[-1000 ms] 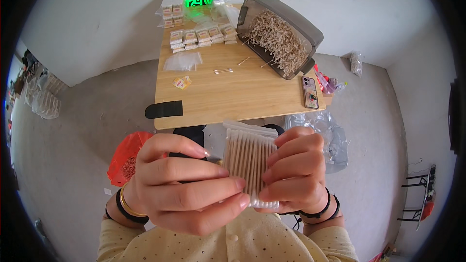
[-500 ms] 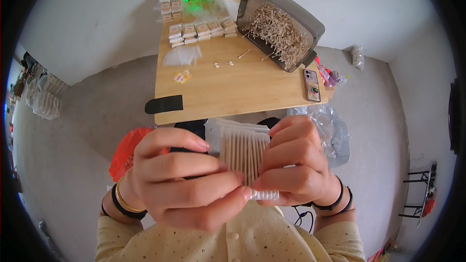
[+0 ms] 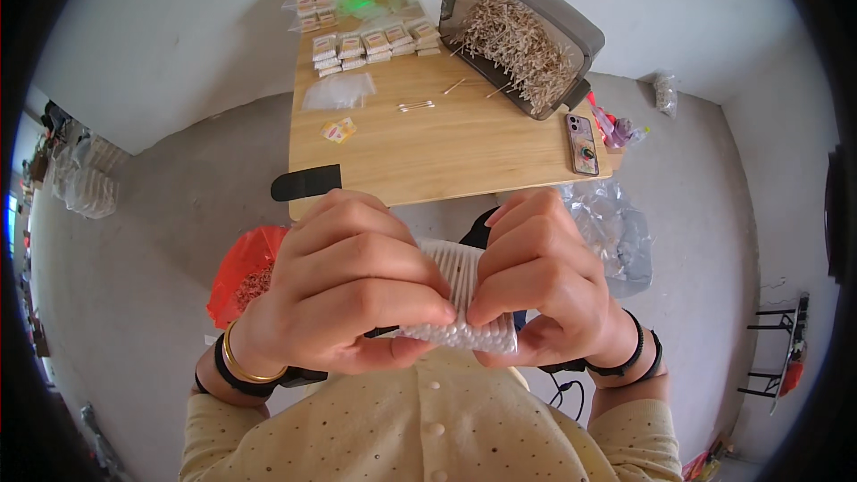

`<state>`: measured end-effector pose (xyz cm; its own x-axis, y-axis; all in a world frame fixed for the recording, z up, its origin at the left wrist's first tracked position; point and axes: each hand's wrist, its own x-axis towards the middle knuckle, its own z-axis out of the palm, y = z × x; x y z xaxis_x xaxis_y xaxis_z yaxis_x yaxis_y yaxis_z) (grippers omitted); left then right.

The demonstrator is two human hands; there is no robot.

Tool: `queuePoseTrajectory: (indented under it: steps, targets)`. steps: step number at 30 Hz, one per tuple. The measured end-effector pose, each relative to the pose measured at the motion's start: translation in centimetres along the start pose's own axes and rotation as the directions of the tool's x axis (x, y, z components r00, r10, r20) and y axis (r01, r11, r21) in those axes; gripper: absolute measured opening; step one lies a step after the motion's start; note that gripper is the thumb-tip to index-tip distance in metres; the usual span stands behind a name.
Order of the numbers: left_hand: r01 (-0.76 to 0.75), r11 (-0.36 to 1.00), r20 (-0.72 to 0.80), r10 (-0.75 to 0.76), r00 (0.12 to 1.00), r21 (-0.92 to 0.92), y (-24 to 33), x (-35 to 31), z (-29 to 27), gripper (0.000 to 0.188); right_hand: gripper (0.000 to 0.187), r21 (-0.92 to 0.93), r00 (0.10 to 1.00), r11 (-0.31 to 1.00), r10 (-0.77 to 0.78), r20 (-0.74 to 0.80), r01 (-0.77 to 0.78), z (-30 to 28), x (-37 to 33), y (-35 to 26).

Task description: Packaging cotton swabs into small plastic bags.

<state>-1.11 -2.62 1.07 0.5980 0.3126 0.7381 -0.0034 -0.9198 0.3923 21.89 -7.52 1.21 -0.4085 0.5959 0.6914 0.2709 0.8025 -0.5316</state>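
Note:
Before my chest, near the table's front edge, both hands grip a small clear bag packed with cotton swabs (image 3: pixel 458 270). The swabs lie side by side, and their white tips bunch at the end toward me. My left hand (image 3: pixel 357 281) is closed on the bag's left side, its thumb under and fingers on top. From the right, my right hand (image 3: pixel 543 272) pinches the other side with curled fingers. Part of the bag is hidden behind the fingers of both hands.
On the wooden table (image 3: pixel 384 156) are stacked swab packs (image 3: pixel 353 46), flat clear bags (image 3: pixel 339 91), yellow labels (image 3: pixel 339 130), loose swabs (image 3: pixel 416 106), a black strip (image 3: pixel 306 183) and a phone (image 3: pixel 582 145). A tipped grey bin (image 3: pixel 580 22) spills swabs. A red bag (image 3: pixel 234 259) stands at left.
The bag of swabs has tilted, with its tip end now facing me more. My left fingers have curled in around its side, and my right hand has risen slightly.

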Motion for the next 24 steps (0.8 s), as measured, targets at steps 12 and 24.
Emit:
queuePoseTrajectory:
  steps: [12, 24]
  targets:
    - [0.061, 0.973, -0.029, -0.069, 0.997, -0.222, -0.4, -0.5, 1.0, 0.023, 0.036, 0.037, 0.997, 0.997, 0.068, -0.022, -0.067, 0.2, -0.5, -0.2]
    - [0.059, 0.976, 0.036, -0.053, 0.998, -0.209, -0.9, -0.5, 1.0, 0.022, 0.038, 0.115, 0.989, 0.984, 0.127, 0.08, -0.136, 0.1, -0.6, -0.1]
